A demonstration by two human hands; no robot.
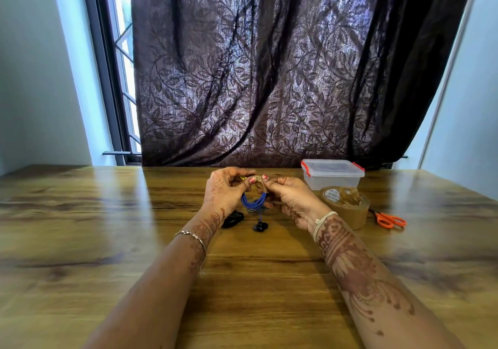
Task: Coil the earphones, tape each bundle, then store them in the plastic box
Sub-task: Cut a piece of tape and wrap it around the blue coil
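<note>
The person is holding a coiled bundle of blue earphone cable point(253, 201) just above the wooden table point(107, 227), between both hands. The left hand point(225, 193) is curling its fingers round the upper left side of the coil and gripping it. The right hand point(289, 199) is pinching a short strip of brown tape point(259, 183), which is stretching across the top of the coil toward the left thumb. The dark earbuds point(260, 226) are hanging below the coil on a thin blue lead; whether they are touching the table cannot be told.

A black earphone bundle point(233, 219) is lying on the table just beside the left wrist. A clear plastic box point(332, 178) with red clips is standing with its lid on, beyond the right hand and near the back edge of the table. In front of it, a roll of brown packing tape point(346, 205) is lying flat close to the right wrist. Orange-handled scissors point(390, 220) are lying just to the right of the roll. A dark leaf-patterned curtain point(269, 79) is hanging behind the table.
</note>
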